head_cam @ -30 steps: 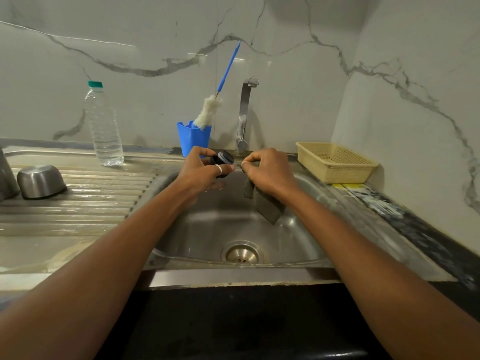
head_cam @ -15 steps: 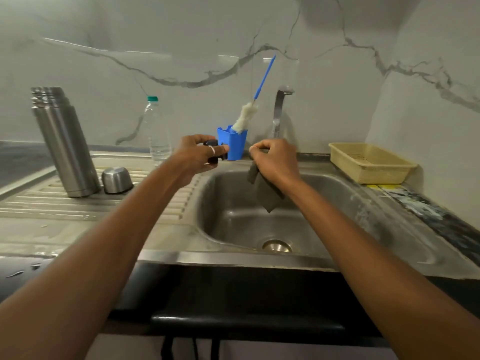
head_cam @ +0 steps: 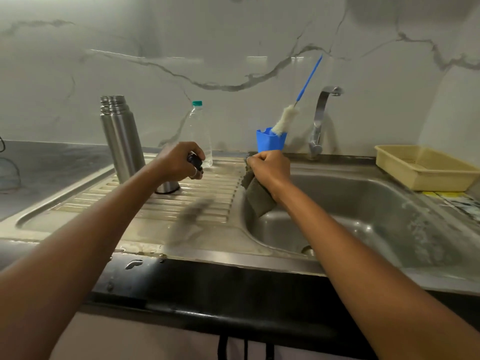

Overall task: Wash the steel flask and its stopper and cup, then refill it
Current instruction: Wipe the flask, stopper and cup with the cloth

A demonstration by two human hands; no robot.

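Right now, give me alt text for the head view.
A person's left hand holds a black stopper over the draining board while the right hand grips a grey sponge by the sink; a steel flask stands behind.

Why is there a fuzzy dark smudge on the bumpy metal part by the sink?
In the head view, that smudge on the draining board is smeared, likely by motion blur, so what it is cannot be told; the steel flask looks sharp, and white glare streaks the marble wall.
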